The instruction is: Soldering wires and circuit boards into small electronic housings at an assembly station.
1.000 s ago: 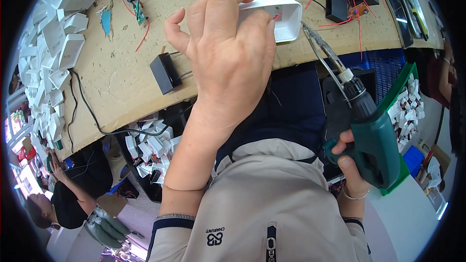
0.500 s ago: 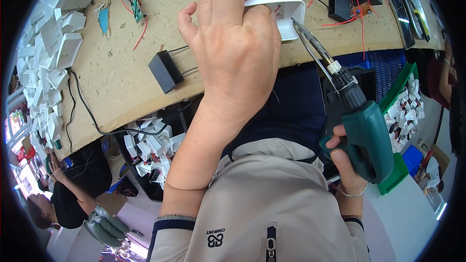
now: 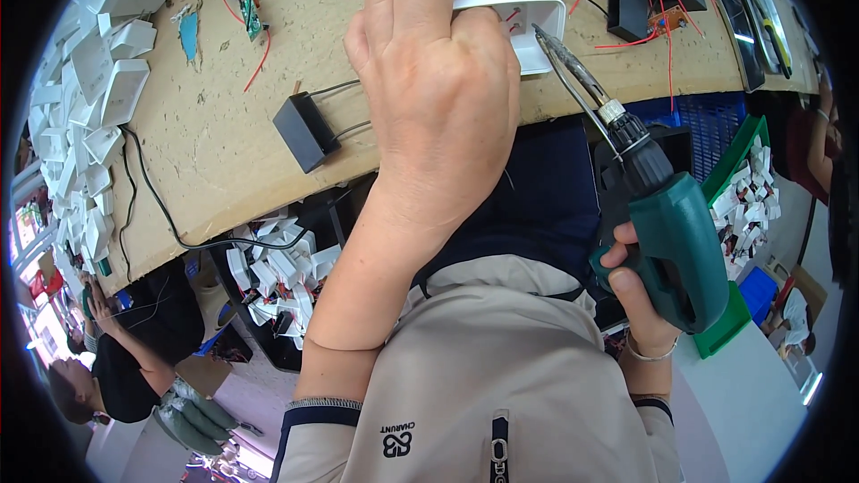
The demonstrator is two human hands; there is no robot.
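My left hand (image 3: pixel 438 80) is closed around a white plastic housing (image 3: pixel 548 13), holding it at the table's near edge. The housing's open side faces right, and small red wire ends show inside it. My right hand (image 3: pixel 640 300) grips the handle of a green soldering gun (image 3: pixel 684 237), with a finger at its trigger. Its metal tip and thin feed tube point up-left into the housing's opening. I cannot tell whether the tip touches anything. Left of my wrist, a black box (image 3: pixel 306 132) with dark leads running toward my hand lies on the table.
White housings (image 3: pixel 89 72) are heaped along the table's left side. Circuit boards, black boxes (image 3: pixel 628 9) and red wires lie at the back. Bins of white parts (image 3: pixel 277 268) stand below the edge and in a green tray (image 3: pixel 734 179) at right. Another person (image 3: pixel 125 367) works at far left.
The soldering gun's tip has shifted slightly up and left inside the housing's opening. My left hand's outer fingers have drawn in a little; the housing has barely moved.
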